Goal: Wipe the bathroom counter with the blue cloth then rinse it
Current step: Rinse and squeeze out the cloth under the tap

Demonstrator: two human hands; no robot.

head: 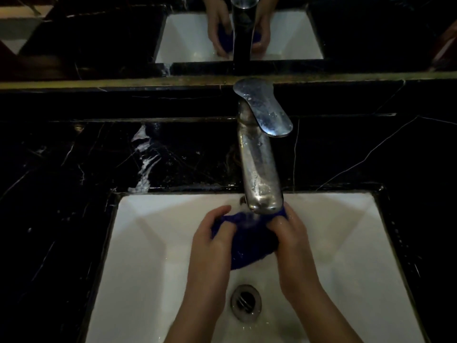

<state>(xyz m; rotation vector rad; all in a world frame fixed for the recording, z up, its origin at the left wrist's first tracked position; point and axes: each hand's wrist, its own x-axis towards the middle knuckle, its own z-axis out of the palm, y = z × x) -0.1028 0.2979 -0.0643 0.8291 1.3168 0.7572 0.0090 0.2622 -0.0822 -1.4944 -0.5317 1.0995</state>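
Head view | my left hand (212, 240) and right hand (290, 240) squeeze the blue cloth (249, 243) under the tap (262, 184) at 12 | soft, floppy, probably heavy with water | best held by both ends

Two hands are over one white sink (153, 243): one left hand (210, 246) and one right hand (291, 241). There is one blue cloth (249, 246), one tap (259, 169) with one lever (264, 107), and one drain (246, 302). One black bench (61, 181) and one mirror (99, 33) complete the count.
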